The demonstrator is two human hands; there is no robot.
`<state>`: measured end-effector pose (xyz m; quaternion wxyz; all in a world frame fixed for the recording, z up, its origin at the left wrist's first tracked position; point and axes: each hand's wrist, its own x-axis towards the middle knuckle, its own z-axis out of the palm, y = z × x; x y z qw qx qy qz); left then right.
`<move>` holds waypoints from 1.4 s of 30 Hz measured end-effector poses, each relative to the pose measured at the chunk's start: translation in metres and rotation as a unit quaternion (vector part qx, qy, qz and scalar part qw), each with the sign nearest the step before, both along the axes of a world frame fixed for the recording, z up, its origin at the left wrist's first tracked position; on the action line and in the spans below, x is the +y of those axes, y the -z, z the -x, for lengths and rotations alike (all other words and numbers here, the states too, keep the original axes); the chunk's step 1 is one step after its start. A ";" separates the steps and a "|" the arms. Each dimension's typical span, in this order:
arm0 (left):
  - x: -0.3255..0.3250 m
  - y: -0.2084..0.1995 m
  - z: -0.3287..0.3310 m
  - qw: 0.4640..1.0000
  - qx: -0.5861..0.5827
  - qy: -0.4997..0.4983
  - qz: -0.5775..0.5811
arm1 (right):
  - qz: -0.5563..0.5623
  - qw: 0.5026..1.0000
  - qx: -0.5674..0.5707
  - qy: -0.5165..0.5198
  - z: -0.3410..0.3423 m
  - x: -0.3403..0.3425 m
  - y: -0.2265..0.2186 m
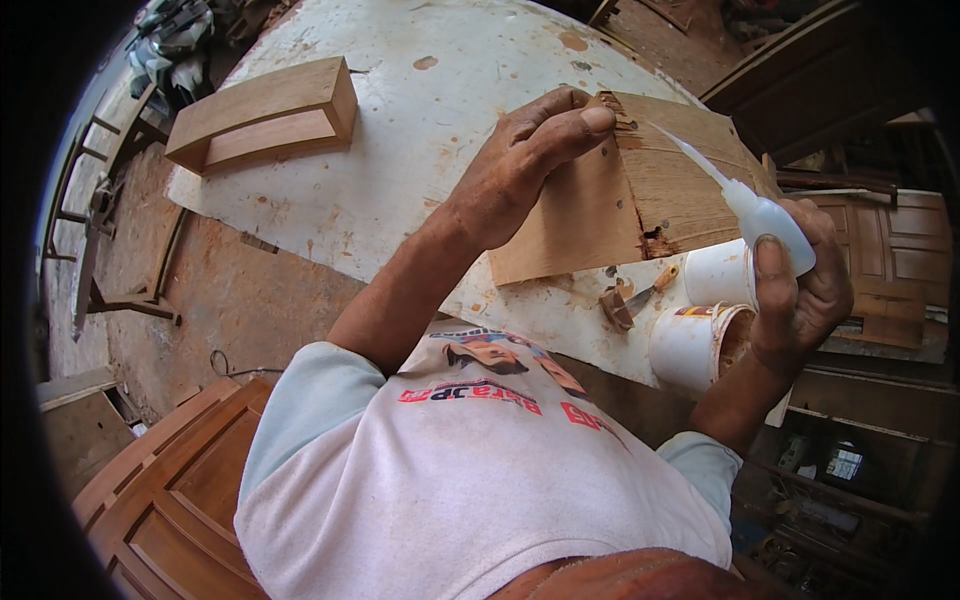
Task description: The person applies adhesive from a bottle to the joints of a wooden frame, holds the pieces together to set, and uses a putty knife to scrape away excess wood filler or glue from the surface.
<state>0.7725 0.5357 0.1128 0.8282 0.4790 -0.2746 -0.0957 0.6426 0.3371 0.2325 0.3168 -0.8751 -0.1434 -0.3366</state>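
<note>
White table (400, 130), bottle (776, 222) near wooden piece (682, 190)

Head-worn, the left of two side-by-side fisheye cameras looks steeply down from close above the shirt (480, 465) onto the left hand (525, 165), the right hand (805, 290) and the white tabletop (400, 125), its wide field curving straight edges toward a dark rim.

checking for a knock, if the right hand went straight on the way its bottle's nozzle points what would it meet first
Probably the wooden piece: the nozzle ends near its chipped edge in view, though any depth gap is unclear.
</note>
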 end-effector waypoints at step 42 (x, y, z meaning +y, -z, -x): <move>0.005 -0.002 0.001 1.000 0.017 0.006 -0.010 | 0.036 0.999 0.021 -0.032 -0.009 0.010 -0.011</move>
